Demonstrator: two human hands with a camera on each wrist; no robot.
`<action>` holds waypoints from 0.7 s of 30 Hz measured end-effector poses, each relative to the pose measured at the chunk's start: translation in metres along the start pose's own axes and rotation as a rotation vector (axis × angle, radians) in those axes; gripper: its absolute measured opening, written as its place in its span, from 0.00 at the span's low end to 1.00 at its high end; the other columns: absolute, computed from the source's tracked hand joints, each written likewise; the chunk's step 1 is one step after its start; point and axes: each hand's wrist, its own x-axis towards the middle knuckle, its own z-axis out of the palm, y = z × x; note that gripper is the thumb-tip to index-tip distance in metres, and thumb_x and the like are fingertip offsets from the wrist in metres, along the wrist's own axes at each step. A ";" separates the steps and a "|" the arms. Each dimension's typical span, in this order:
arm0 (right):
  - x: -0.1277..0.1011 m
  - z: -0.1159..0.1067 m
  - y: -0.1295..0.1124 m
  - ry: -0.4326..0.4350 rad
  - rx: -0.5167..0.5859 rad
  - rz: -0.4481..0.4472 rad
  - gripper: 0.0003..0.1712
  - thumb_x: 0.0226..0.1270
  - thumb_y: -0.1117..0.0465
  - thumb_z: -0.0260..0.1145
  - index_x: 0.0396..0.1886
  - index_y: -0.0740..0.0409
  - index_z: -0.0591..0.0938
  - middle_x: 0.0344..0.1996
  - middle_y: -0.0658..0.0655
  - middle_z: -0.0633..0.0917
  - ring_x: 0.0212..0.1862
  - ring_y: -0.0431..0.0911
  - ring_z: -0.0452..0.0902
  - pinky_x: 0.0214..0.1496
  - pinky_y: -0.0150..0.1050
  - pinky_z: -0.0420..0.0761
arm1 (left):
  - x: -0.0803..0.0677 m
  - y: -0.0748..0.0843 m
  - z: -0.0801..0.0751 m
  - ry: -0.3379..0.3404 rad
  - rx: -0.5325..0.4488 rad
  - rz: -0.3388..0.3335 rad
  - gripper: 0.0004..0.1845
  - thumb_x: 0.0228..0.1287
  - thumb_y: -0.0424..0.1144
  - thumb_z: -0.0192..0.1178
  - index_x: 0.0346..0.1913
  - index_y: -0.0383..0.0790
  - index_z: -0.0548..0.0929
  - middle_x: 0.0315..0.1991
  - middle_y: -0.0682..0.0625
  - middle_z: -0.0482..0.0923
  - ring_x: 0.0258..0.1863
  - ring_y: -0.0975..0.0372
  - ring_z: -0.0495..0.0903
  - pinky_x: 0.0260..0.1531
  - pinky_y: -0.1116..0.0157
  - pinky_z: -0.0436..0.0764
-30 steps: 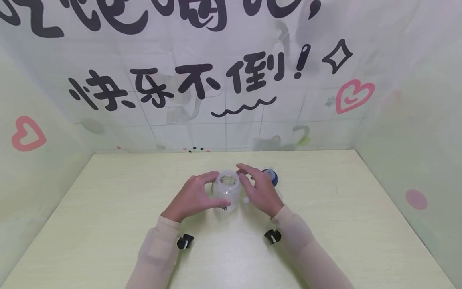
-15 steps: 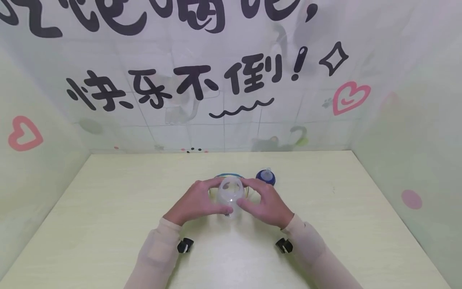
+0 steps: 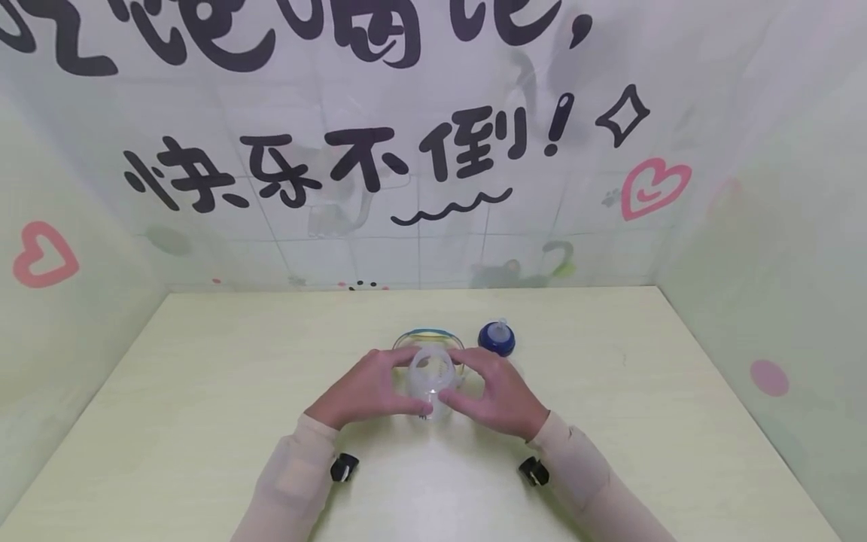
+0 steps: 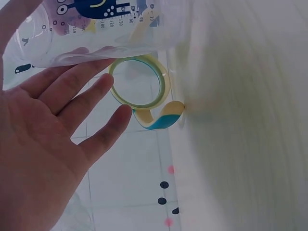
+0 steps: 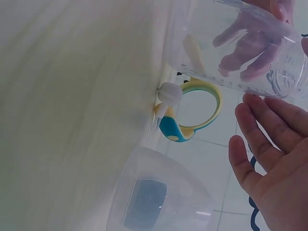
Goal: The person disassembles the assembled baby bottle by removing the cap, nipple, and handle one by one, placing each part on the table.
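On the pale desk (image 3: 203, 391), the left hand (image 3: 366, 391) cups the left side of a clear plastic bottle (image 3: 430, 380), fingers nearly straight against its wall. The bottle stands at the desk's middle, between both palms. The right hand (image 3: 497, 395) presses its right side with loosely extended fingers. Just behind lies a yellow-and-blue handle ring (image 3: 428, 336), and to the right a blue teat cap (image 3: 497, 339).
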 end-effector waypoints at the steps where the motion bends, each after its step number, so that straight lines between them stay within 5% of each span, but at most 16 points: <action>1: 0.000 0.000 0.000 -0.002 -0.001 0.001 0.32 0.59 0.54 0.74 0.63 0.58 0.79 0.53 0.56 0.86 0.56 0.45 0.80 0.56 0.46 0.80 | 0.000 -0.001 0.000 0.001 -0.002 0.002 0.38 0.46 0.51 0.79 0.63 0.49 0.80 0.53 0.52 0.85 0.52 0.60 0.81 0.51 0.48 0.79; 14: -0.002 -0.002 -0.001 -0.016 -0.052 0.040 0.31 0.62 0.52 0.73 0.63 0.57 0.79 0.53 0.54 0.85 0.56 0.45 0.80 0.56 0.47 0.80 | 0.001 -0.005 -0.001 -0.040 0.009 -0.010 0.40 0.46 0.48 0.80 0.66 0.48 0.77 0.52 0.56 0.84 0.44 0.60 0.78 0.51 0.51 0.78; 17: -0.004 -0.005 0.000 -0.008 -0.066 0.067 0.30 0.61 0.53 0.73 0.63 0.56 0.79 0.54 0.52 0.85 0.57 0.46 0.79 0.57 0.49 0.79 | -0.001 -0.006 -0.005 -0.082 0.038 -0.012 0.39 0.50 0.43 0.75 0.69 0.45 0.75 0.48 0.53 0.83 0.30 0.64 0.74 0.41 0.59 0.78; 21: -0.007 -0.011 0.003 0.009 -0.093 0.114 0.27 0.63 0.53 0.71 0.60 0.58 0.81 0.56 0.53 0.84 0.60 0.48 0.78 0.61 0.51 0.77 | -0.004 -0.007 -0.012 -0.097 0.040 -0.039 0.36 0.53 0.31 0.62 0.69 0.44 0.74 0.52 0.49 0.82 0.14 0.68 0.56 0.21 0.68 0.68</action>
